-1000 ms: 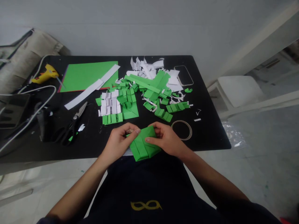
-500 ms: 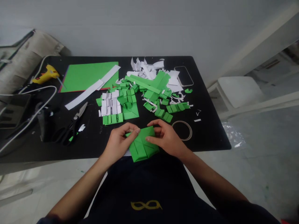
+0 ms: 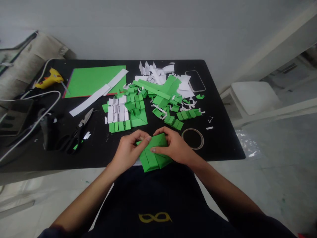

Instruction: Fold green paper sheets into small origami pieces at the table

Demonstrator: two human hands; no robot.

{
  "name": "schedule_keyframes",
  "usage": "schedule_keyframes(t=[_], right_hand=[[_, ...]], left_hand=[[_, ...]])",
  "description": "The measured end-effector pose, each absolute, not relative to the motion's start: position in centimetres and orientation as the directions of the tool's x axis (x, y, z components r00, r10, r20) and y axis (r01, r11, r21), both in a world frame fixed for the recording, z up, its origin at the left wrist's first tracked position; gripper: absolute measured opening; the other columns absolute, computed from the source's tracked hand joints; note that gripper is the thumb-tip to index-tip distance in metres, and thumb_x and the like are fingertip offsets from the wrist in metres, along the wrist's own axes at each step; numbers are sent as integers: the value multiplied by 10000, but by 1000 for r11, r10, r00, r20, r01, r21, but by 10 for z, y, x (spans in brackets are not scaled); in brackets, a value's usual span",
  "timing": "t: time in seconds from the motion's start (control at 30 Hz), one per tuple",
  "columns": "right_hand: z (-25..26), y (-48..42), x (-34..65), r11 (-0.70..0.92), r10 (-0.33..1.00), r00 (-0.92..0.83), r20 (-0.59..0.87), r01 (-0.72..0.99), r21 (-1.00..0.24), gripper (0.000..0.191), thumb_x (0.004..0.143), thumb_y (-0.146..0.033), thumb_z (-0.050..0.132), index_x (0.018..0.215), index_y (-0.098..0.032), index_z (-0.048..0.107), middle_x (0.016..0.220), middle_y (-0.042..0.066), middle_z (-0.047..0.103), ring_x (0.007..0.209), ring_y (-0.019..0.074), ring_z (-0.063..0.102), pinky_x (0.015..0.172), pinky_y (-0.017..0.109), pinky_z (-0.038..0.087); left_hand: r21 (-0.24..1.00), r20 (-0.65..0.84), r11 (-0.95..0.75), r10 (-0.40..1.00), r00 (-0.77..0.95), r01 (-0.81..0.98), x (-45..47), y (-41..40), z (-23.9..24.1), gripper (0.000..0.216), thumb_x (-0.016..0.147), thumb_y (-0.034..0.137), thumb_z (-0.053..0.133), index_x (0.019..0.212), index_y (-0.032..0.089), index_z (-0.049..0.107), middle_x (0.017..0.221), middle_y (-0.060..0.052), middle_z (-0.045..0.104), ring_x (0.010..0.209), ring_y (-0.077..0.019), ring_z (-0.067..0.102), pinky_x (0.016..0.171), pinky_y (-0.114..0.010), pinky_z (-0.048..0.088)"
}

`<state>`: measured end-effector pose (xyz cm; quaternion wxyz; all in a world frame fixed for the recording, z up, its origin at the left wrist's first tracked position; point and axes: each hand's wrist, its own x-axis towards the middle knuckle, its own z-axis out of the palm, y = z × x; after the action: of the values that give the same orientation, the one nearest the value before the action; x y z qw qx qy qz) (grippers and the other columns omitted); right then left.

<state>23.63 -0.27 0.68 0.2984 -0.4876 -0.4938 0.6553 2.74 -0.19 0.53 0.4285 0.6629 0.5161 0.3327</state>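
Observation:
A folded green paper piece (image 3: 153, 158) with layered flaps is held at the near edge of the black table (image 3: 218, 132). My left hand (image 3: 128, 150) pinches its upper left side, fingers closed. My right hand (image 3: 173, 147) grips its upper right, the thumb pressing on the middle of the paper. Just beyond my hands lie rows of small folded green and white paper pieces (image 3: 121, 115) and a heap of green strips and white scraps (image 3: 163, 89).
A tape roll (image 3: 193, 138) lies right of my right hand. Scissors (image 3: 78, 130) lie to the left. Further back are a green sheet (image 3: 94, 79), a white strip (image 3: 99, 92), a yellow glue gun (image 3: 49, 79) with cables, and a phone (image 3: 195, 80).
My right thumb has slid left over the green piece, toward my left fingers. The piece has shifted slightly; both hands stay on it.

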Motion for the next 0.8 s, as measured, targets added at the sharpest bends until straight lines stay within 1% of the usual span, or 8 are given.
schedule_keyframes(t=[0.1, 0.3, 0.43, 0.5, 0.6, 0.67, 0.8], right_hand=[[5, -3, 237, -320, 878, -341, -336, 106, -942, 512, 683, -317, 918, 1104, -234, 639, 709, -51, 597, 658, 170, 614, 547, 266, 481], [4, -3, 234, -317, 889, -319, -328, 87, -944, 503, 666, -311, 928, 1061, -234, 626, 721, -62, 590, 649, 147, 587, 548, 252, 473], [5, -3, 233, -357, 879, -313, -361, 72, -931, 557, 657, -350, 947, 1106, -232, 638, 720, -58, 626, 645, 156, 611, 562, 267, 494], [5, -2, 235, -384, 866, -317, -386, 70, -921, 527, 680, -385, 938, 1098, -223, 661, 722, -43, 663, 657, 169, 643, 586, 282, 509], [7, 1, 240, -381, 874, -301, -382, 62, -922, 387, 711, -433, 925, 925, -197, 706, 785, 8, 737, 731, 188, 695, 667, 306, 538], [7, 2, 243, -385, 877, -292, -382, 50, -922, 359, 699, -442, 936, 806, -188, 706, 787, 19, 747, 740, 187, 698, 691, 310, 537], [8, 3, 247, -418, 865, -293, -408, 31, -908, 360, 703, -464, 934, 742, -183, 713, 684, -9, 692, 627, 145, 614, 618, 288, 471]], left_hand=[[911, -10, -103, 962, 272, 400, 27, 1, 3, 240, 985, 407, 662, 924, 194, 752, 834, -7, 742, 756, -157, 675, 664, -248, 482], [910, -42, -79, 959, 282, 407, 25, 5, 0, 249, 983, 424, 663, 944, 197, 759, 823, -3, 735, 738, -153, 653, 640, -250, 455], [914, -37, -89, 954, 298, 396, 25, 7, 0, 246, 986, 413, 655, 928, 195, 752, 798, 2, 719, 727, -147, 644, 637, -249, 449], [913, -31, -96, 953, 302, 397, 23, 7, 1, 251, 989, 413, 653, 917, 191, 746, 786, 3, 710, 716, -145, 634, 634, -248, 447], [912, -19, -103, 956, 293, 397, 21, 7, 3, 257, 991, 418, 656, 914, 189, 743, 796, -3, 713, 712, -144, 623, 624, -247, 443], [910, -8, -113, 957, 290, 400, 20, 6, 4, 253, 991, 415, 659, 913, 189, 743, 801, -4, 713, 715, -145, 622, 620, -244, 443], [905, 6, -131, 956, 295, 406, 21, 5, 5, 244, 996, 404, 654, 917, 192, 744, 796, -2, 707, 709, -142, 619, 601, -239, 435]])
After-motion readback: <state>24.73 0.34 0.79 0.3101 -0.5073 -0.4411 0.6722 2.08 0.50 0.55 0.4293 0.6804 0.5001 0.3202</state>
